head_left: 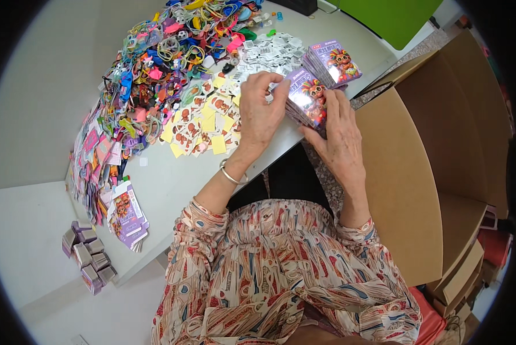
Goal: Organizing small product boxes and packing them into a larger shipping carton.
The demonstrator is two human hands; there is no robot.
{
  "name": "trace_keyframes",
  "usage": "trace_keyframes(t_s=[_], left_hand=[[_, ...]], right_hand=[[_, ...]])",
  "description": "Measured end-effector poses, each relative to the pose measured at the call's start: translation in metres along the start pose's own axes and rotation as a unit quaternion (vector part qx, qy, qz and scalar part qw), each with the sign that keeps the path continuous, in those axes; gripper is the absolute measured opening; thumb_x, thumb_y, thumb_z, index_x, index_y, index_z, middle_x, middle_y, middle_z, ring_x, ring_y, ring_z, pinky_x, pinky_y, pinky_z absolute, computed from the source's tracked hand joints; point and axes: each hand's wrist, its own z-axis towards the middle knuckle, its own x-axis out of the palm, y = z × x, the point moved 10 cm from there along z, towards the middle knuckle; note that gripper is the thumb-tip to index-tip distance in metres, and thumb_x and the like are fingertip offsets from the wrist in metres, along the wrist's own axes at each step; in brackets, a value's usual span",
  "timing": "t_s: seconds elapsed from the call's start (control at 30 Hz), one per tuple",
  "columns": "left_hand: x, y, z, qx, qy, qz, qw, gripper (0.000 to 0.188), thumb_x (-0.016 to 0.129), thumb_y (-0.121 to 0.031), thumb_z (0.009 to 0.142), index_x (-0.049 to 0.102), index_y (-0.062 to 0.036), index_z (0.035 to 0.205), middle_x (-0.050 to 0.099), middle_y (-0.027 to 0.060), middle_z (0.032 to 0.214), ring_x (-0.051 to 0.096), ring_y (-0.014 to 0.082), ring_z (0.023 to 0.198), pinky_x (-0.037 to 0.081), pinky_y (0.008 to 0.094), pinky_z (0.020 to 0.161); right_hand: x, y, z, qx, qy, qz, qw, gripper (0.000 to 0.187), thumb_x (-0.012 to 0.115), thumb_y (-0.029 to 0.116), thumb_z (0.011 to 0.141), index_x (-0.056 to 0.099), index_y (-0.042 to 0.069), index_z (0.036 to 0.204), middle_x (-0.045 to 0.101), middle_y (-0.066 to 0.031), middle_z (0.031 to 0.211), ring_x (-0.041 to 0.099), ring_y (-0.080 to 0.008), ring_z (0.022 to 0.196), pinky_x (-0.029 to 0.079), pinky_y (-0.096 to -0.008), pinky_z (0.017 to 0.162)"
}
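A stack of flat purple boxes [305, 96] with colourful cartoon figures printed on them stands at the table's right edge, between my two hands. My left hand [261, 106] is curled at its left side, the thumb against the boxes' edge; the inner fingertips are partly hidden. Around the near right corner of the same stack my right hand [339, 131] is closed, fingers on the top and side, thumb low at the front. Just behind it, touching or nearly so, stands a second stack of purple boxes [341, 62].
Left of my hands lie yellow and white picture cards [203, 123], small white printed packets [272, 54] and a large heap of colourful trinkets [172, 54]. Flattened purple boxes [129, 213] rest at the table's left edge, small purple-grey boxes [91, 259] beyond. A big open carton [401, 184] stands right.
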Motion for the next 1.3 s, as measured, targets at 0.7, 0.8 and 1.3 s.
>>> trace_keyframes(t_s=[0.7,0.8,1.3], left_hand=[[0.036,0.026,-0.043,-0.221,0.118,-0.259,0.933,0.041,0.052,-0.015,0.097,0.041,0.0092,0.129,0.065,0.0125,0.097,0.057,0.0118,0.089,0.046,0.0257,0.08],[0.037,0.024,-0.043,-0.246,0.084,-0.384,0.886,0.047,0.052,-0.016,0.098,0.035,0.0085,0.134,0.06,0.0137,0.116,0.055,0.0143,0.101,0.044,0.0252,0.087],[0.053,0.02,-0.048,-0.356,0.105,-0.3,0.879,0.061,0.059,-0.023,0.094,0.025,-0.0072,0.142,0.046,0.0158,0.133,0.049,0.0242,0.118,0.042,0.0407,0.096]], right_hand=[[0.014,-0.01,-0.002,0.007,-0.044,0.094,0.995,0.067,0.065,0.002,0.075,0.035,-0.001,0.134,0.038,-0.0249,0.132,0.048,-0.0456,0.113,0.045,-0.0456,0.093],[0.015,-0.008,-0.002,0.032,-0.025,0.111,0.993,0.068,0.065,0.0,0.075,0.035,0.0,0.135,0.038,-0.0254,0.133,0.048,-0.0463,0.114,0.045,-0.0456,0.093],[0.029,-0.031,-0.008,0.052,-0.09,0.198,0.975,0.08,0.068,0.008,0.07,0.027,-0.005,0.138,0.028,-0.0325,0.137,0.048,-0.0466,0.108,0.051,-0.0462,0.086]])
